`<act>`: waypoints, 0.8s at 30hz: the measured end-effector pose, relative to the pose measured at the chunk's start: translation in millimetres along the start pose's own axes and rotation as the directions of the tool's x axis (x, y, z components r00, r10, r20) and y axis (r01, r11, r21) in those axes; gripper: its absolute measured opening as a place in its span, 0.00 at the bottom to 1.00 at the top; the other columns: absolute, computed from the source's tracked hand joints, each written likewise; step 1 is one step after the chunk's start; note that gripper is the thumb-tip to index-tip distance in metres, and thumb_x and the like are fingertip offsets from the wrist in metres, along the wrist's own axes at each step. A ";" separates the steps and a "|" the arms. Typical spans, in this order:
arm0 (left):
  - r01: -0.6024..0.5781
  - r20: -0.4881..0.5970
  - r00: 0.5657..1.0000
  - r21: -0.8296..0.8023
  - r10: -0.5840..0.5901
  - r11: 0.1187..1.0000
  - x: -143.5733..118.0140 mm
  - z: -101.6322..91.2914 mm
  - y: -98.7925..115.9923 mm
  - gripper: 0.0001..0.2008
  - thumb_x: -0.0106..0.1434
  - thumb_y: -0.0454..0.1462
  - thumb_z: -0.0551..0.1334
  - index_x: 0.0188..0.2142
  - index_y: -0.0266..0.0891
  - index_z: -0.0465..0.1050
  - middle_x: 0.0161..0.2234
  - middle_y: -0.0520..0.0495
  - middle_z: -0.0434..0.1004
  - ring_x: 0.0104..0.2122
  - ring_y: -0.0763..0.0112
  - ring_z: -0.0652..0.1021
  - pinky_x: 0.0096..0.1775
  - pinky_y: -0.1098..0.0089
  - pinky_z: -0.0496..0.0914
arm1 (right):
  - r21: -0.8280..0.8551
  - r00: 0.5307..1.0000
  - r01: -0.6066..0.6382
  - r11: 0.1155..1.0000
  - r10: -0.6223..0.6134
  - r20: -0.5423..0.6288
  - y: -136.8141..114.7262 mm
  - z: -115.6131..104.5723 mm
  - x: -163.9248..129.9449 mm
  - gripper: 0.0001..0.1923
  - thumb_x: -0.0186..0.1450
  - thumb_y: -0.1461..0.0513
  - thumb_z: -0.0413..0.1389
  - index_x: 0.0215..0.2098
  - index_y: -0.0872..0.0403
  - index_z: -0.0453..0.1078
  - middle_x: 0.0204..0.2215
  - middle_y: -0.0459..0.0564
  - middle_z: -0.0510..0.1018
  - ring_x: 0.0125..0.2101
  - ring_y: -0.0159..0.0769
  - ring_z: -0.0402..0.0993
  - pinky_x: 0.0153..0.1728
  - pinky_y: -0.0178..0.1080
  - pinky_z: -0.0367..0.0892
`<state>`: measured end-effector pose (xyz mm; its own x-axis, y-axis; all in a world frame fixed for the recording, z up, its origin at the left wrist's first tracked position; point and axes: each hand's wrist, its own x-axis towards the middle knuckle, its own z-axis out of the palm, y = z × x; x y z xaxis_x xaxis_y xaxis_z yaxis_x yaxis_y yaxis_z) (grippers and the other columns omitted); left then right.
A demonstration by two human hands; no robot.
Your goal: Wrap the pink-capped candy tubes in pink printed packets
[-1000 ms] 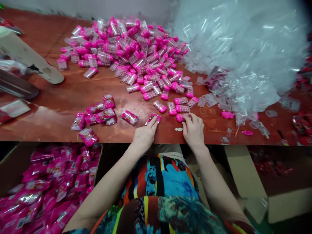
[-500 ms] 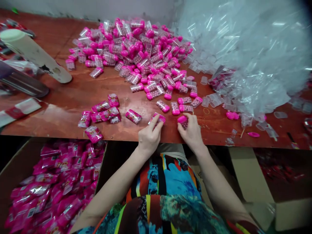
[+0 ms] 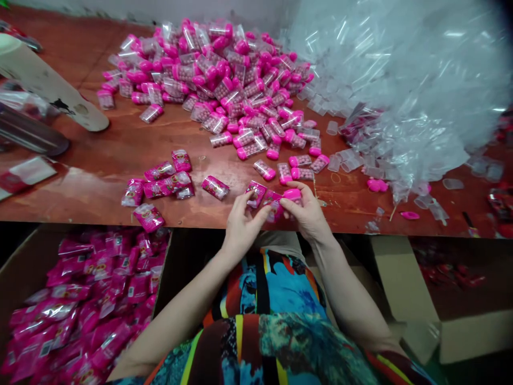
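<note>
Close to the table's front edge, my left hand (image 3: 242, 223) is closed on a pink printed wrapper (image 3: 255, 194), its thumb and fingers at the lower side. A second pink printed panel (image 3: 273, 205) lies between my two hands; whether it belongs to the same wrapper I cannot tell. My right hand (image 3: 311, 218) grips a small candy bottle (image 3: 292, 194) with a pink cap, right beside that panel. Part of the bottle is hidden by the fingers. To the left lie several wrapped bottles (image 3: 215, 187), and behind my hands are loose, unwrapped bottles (image 3: 264, 170).
A big heap of pink-capped candy bottles (image 3: 224, 80) covers the back of the table. Clear plastic bags (image 3: 401, 91) and small clear cups (image 3: 348, 162) lie at right. A white tumbler (image 3: 52, 85) leans at left. Below, a carton holds pink packets (image 3: 88, 299).
My hands have come closer together. The bottle in my right hand has moved left towards the wrapper, and more pink printed surface shows between the hands. The view has shifted slightly.
</note>
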<state>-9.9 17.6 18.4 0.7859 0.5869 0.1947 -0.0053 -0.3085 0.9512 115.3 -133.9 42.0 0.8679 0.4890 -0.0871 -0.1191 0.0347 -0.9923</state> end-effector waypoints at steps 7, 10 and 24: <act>0.554 0.449 0.804 -0.329 -0.389 0.765 20.2 -13.7 23.9 0.27 0.58 0.53 0.83 0.21 0.39 0.75 0.15 0.56 0.62 0.18 0.79 0.59 0.24 0.71 0.50 | -0.067 0.995 -0.003 0.998 0.010 0.099 -5.2 -6.5 3.2 0.32 0.63 0.49 0.80 0.59 0.45 0.77 0.30 0.39 0.78 0.26 0.35 0.74 0.28 0.40 0.72; 0.600 0.380 0.798 -0.437 -0.467 0.670 20.5 -4.2 20.3 0.28 0.57 0.51 0.84 0.19 0.40 0.71 0.14 0.54 0.63 0.16 0.80 0.59 0.24 0.71 0.48 | 0.003 0.995 -0.091 0.996 0.091 0.045 6.4 2.4 -2.1 0.40 0.60 0.46 0.82 0.64 0.46 0.74 0.33 0.39 0.80 0.27 0.35 0.77 0.28 0.39 0.73; 0.701 0.354 0.698 -0.516 -0.623 0.493 14.6 18.7 26.4 0.27 0.60 0.43 0.86 0.19 0.36 0.73 0.13 0.51 0.66 0.14 0.81 0.61 0.22 0.73 0.48 | -0.078 0.999 -0.018 0.997 0.015 -0.038 12.0 10.9 -15.0 0.28 0.61 0.50 0.81 0.52 0.45 0.77 0.31 0.40 0.76 0.25 0.34 0.71 0.28 0.41 0.74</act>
<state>13.0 4.1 41.9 0.7703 0.3371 -0.5414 0.2296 0.6454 0.7285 95.6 -131.3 32.3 0.8837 0.4561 -0.1055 -0.0968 -0.0425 -0.9944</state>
